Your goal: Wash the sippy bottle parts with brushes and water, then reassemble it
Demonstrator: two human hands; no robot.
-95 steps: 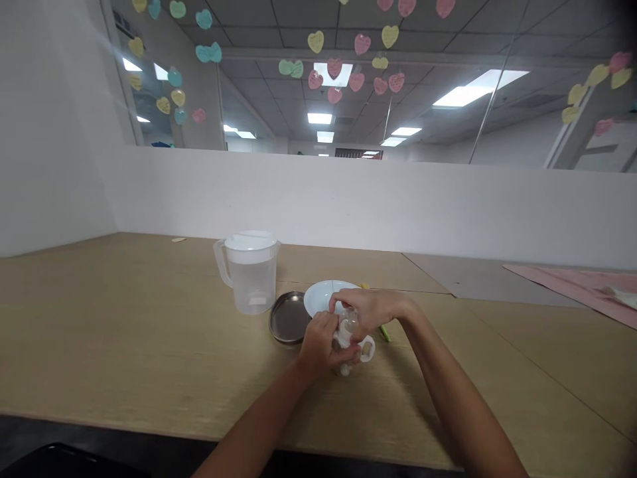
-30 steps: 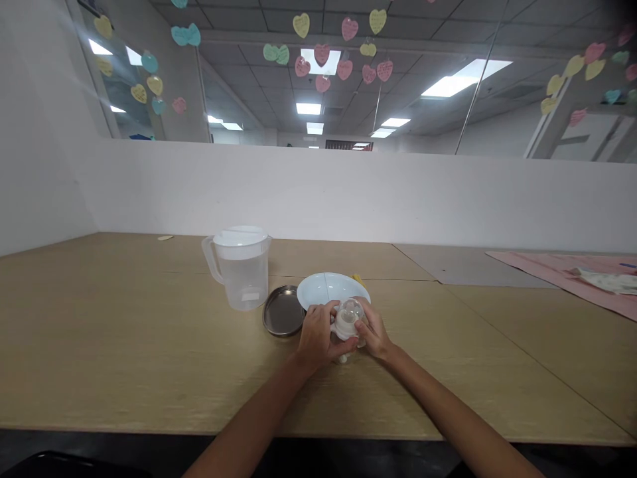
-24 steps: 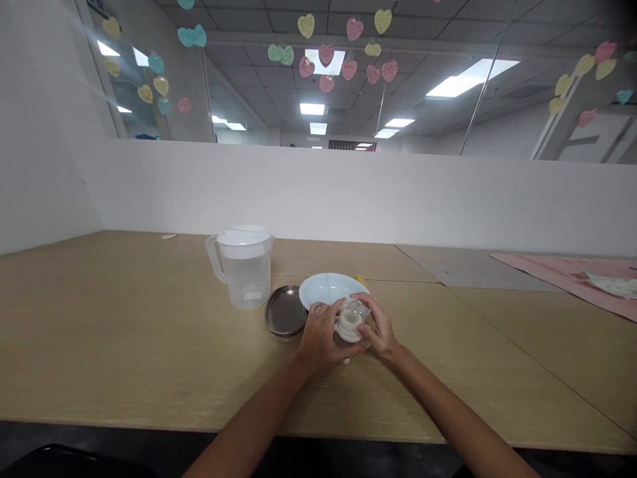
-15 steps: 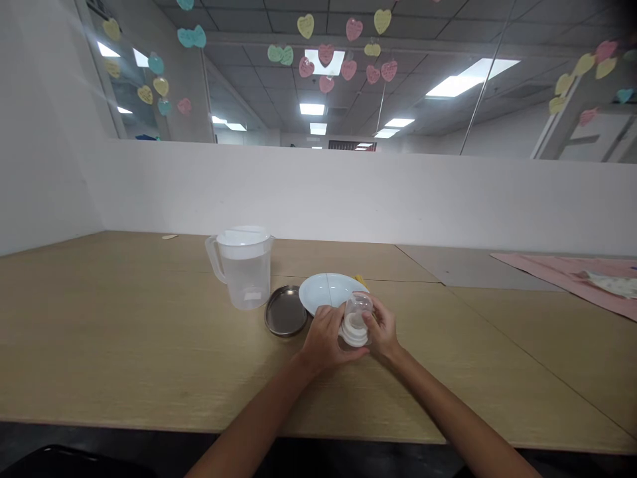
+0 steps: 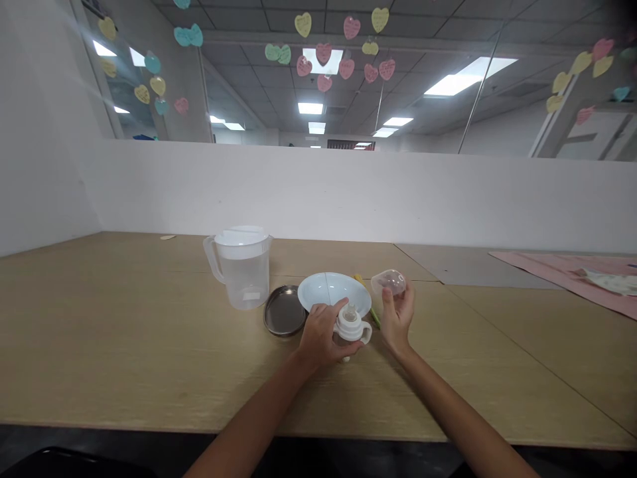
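bottle (image 5: 350,328), lower body partly behind left grip (image 5: 321,336)

White-handled bottle (image 5: 350,327), translucent teat (image 5: 351,311) uppermost and uncovered; clear domed cap (image 5: 387,281), tilted, apart to its right.

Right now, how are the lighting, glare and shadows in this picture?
Head view: white rectangular ceiling lights look blown out, the upper-right corner dark; head view: small glints on the clear domed plastic cap in the right hand; head view: soft shadows on the flat tan table.
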